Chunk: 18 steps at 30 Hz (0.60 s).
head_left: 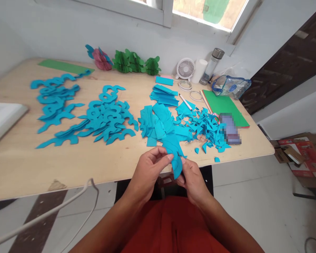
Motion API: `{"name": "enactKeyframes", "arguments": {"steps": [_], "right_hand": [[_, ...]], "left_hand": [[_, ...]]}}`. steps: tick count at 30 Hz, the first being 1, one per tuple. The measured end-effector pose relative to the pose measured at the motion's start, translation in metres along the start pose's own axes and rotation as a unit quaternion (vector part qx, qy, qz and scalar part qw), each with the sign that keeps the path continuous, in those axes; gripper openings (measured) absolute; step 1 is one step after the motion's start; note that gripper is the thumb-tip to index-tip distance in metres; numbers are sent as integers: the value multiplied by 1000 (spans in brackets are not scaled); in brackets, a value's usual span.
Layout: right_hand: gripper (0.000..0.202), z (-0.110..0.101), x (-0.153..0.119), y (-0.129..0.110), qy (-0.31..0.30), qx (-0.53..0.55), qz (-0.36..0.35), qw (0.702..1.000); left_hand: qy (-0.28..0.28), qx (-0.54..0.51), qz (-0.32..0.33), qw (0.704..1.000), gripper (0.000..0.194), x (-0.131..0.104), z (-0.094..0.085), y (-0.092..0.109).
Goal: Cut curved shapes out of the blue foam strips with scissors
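My left hand [152, 168] pinches the left side of a cut blue paper piece [177, 165] at the table's front edge. On its right side, my right hand [191, 177] is closed on the same piece, fingertips partly hidden below. Just beyond the hands lie overlapping blue paper sheets [160, 123]. Small blue scraps [205, 126] are heaped to their right. Wavy cut blue strips [107, 119] form a pile left of the sheets, with another row of strips [56, 98] farther left.
Along the wall stand green paper shapes [134, 62], a pink-and-blue one [102, 59], a small fan [185, 68] and a bottle [212, 66]. Green sheets [226, 107] lie at right. A white cable [44, 214] crosses the lower left.
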State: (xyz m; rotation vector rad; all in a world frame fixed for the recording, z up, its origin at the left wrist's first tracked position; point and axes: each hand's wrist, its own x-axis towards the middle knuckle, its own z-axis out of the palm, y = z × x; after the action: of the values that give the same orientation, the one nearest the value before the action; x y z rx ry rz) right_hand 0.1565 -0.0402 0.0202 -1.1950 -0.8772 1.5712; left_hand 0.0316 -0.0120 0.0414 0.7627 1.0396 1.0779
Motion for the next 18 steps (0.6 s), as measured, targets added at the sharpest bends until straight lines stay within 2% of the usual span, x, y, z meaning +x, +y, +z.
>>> {"name": "enactKeyframes", "arguments": {"steps": [4, 10, 14, 18], "right_hand": [[46, -1, 0, 0, 2, 12, 2, 1000], [46, 2, 1, 2, 2, 24, 2, 1000], [44, 3, 1, 4, 5, 34, -3, 999], [47, 4, 0, 5, 4, 52, -9, 999]], "left_hand": [[-20, 2, -9, 1000, 12, -1, 4, 2], [27, 35, 5, 999, 10, -5, 10, 2], [37, 38, -5, 999, 11, -7, 13, 2], [50, 59, 17, 997, 12, -8, 13, -3]]}}
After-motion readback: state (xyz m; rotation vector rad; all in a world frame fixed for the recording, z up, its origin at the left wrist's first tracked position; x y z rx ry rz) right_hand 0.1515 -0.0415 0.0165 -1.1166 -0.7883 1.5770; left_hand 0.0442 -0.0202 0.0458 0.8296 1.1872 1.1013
